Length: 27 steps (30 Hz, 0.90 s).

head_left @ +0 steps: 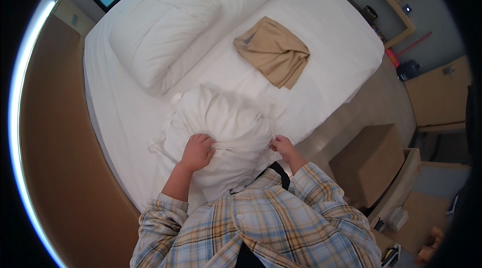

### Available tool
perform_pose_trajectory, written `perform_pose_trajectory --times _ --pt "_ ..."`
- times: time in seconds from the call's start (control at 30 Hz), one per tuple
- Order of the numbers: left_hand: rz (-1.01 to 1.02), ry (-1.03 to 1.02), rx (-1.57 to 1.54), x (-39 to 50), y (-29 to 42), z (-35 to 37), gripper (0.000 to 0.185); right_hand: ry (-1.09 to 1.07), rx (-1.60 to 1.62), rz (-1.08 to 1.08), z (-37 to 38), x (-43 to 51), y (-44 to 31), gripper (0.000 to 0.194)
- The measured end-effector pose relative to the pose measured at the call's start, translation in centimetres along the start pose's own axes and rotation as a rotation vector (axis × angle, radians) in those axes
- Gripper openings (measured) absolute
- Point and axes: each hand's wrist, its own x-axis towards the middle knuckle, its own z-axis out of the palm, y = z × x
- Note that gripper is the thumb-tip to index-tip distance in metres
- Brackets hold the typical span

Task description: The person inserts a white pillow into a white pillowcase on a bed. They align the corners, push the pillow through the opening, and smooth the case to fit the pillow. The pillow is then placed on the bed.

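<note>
A bunched white pillow in a loose cloth cover (229,117) lies at the near edge of the bed, against my plaid shirt. My left hand (198,151) grips a fold of its cloth near the middle. At the pillow's right edge, my right hand (282,147) pinches the cloth between thumb and fingers. Beyond it, a folded tan cloth (276,51) rests on the white sheet (331,38). A large white pillow or rolled quilt (162,34) lies at the upper left of the bed.
A brown headboard or panel (56,136) with a light strip borders the bed's left side. At the right are a brown box-like seat (369,159), a wooden desk edge (399,185) and a dark container (408,69) on the floor near the wall.
</note>
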Motion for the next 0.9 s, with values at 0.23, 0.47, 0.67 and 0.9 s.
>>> perform_pose_trajectory --times 0.23,0.47,0.67,0.9 --pt "0.121 0.069 0.042 2.0 2.3 1.3 0.032 -0.283 -0.573 -0.135 4.6 -8.7 2.4 0.035" --pt "0.098 -0.163 0.088 1.0 1.5 2.9 0.023 -0.238 -1.0 -0.181 5.0 -11.8 -2.4 0.033" --pt "0.087 -0.103 0.049 -2.2 -0.1 2.5 0.02 -0.061 -0.961 -0.767 6.3 -13.3 -5.1 0.033" --pt "0.225 -0.187 -0.06 -3.3 1.8 2.8 0.022 -0.541 -1.1 -0.691 10.8 -13.0 -6.4 0.022"
